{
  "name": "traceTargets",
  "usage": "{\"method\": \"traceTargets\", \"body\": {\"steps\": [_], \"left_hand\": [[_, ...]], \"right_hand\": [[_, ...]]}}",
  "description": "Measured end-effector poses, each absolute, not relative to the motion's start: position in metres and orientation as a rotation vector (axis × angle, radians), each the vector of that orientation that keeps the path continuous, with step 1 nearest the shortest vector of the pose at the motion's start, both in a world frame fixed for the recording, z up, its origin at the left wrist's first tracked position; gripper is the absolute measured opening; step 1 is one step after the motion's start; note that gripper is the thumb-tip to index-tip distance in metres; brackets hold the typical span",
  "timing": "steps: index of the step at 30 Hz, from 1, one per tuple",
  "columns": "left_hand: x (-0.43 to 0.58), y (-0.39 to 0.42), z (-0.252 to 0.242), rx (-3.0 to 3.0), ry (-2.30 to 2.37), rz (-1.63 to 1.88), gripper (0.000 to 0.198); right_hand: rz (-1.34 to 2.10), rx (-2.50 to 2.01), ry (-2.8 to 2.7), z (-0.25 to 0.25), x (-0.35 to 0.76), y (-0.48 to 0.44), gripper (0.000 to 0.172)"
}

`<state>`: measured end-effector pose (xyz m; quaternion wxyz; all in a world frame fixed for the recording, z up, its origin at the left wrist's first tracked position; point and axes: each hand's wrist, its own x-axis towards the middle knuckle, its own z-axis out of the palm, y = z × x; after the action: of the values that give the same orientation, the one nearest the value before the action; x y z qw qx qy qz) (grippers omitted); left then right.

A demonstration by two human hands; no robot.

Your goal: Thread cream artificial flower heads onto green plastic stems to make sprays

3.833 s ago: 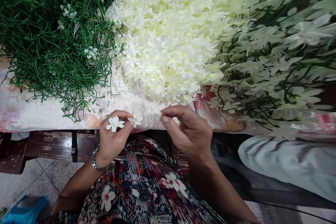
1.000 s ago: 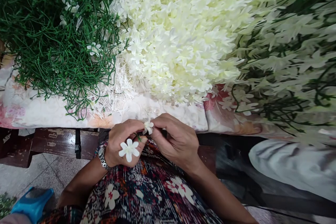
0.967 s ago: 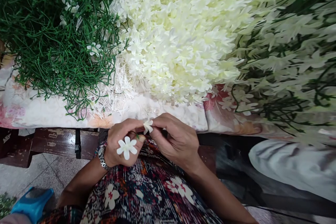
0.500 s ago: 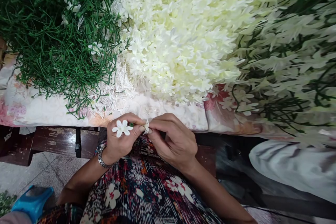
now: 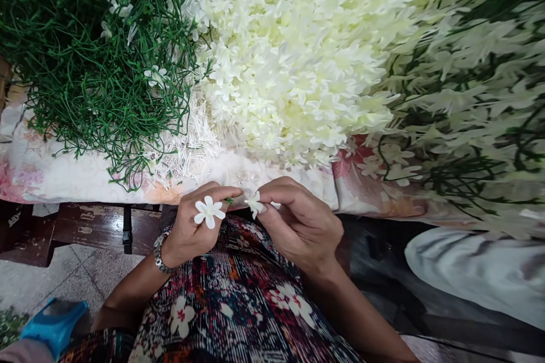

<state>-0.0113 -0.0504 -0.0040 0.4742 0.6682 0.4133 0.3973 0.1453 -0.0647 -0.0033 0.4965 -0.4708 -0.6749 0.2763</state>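
Observation:
My left hand (image 5: 196,226) is closed on a thin green artificial stem (image 5: 229,200), whose tip pokes out by the forefinger. A white artificial flower (image 5: 210,211) with open petals shows against the back of this hand. Between the thumb and forefinger of my right hand (image 5: 304,224) a second white flower (image 5: 254,204) is pinched, its petals toward the left hand. A small gap separates that flower from the green tip. Most of the stem is hidden by my left fingers.
Green stems (image 5: 106,79) lie in a large heap at the left, beside white stamens (image 5: 187,144). A pile of pale flowers (image 5: 293,62) fills the middle; flowered stems (image 5: 468,108) lie right. Flowery cloth (image 5: 76,178) covers the table edge. A blue plastic stool (image 5: 55,326) is lower left.
My right hand has moved right with its flower, so the hands are apart. The left hand has turned slightly, and the flower on it has shifted right.

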Motion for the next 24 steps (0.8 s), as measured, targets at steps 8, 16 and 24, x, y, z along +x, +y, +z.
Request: {"method": "traceTargets", "body": {"steps": [8, 16, 24], "left_hand": [[-0.012, -0.053, -0.012, 1.961, 1.025, 1.027, 0.034], [-0.012, -0.050, -0.013, 2.106, 1.045, 0.903, 0.031], [-0.010, -0.047, -0.008, 2.185, 1.031, 0.813, 0.025]], "right_hand": [[0.442, -1.139, -2.039, 0.012, 0.154, -0.060, 0.018], [0.388, -1.176, -2.068, 0.010, 0.157, -0.062, 0.019], [0.339, -1.151, -2.189, 0.009, 0.156, -0.060, 0.013]]}}
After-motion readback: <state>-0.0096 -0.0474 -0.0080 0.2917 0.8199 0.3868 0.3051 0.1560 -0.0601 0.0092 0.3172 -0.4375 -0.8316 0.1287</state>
